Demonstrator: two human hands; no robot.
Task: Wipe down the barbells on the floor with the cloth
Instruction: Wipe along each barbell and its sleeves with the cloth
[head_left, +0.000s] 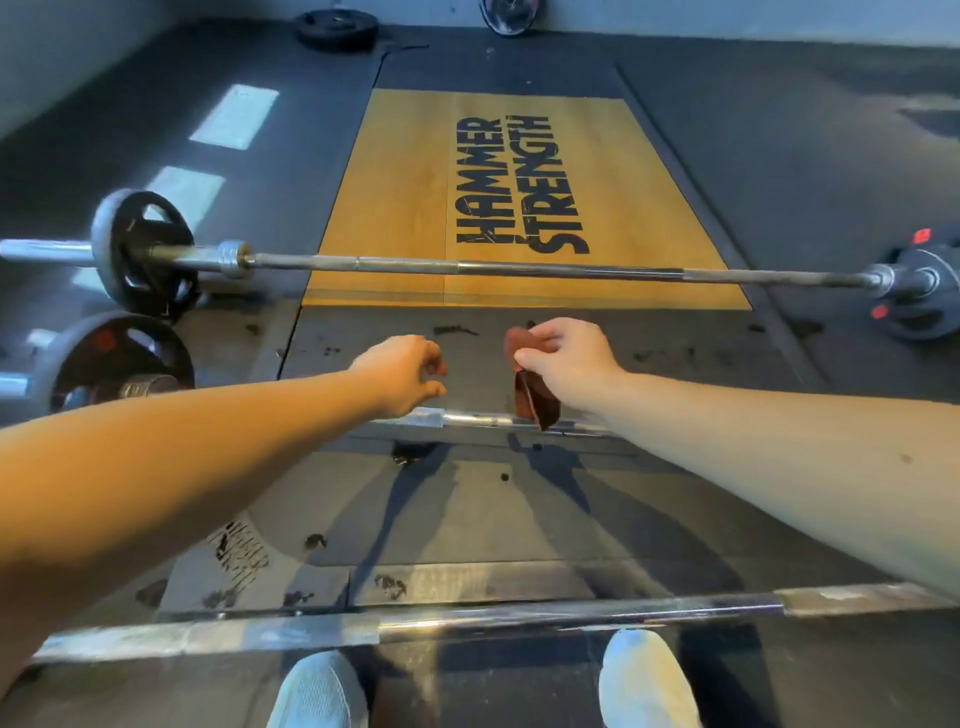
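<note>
L/R forearms (182, 441): bare | shoes (647, 680): pale whitish knit trainers, both ft

Single head-worn wide-angle view; looks forward and steeply down at the gym floor (779, 171); arms (753, 457) close under lens; shoes (644, 680) at bottom edge; far barbell (467, 267) crosses mid-frame; wall (727, 18) at top edge

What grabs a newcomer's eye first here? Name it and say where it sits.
The yellow wooden platform lettered HAMMER STRENGTH in black dominates the upper middle, with a long steel barbell lying across its near edge. Below it, the right hand pinches a reddish-brown cloth above a second chrome barbell, with the left hand empty beside it.
</note>
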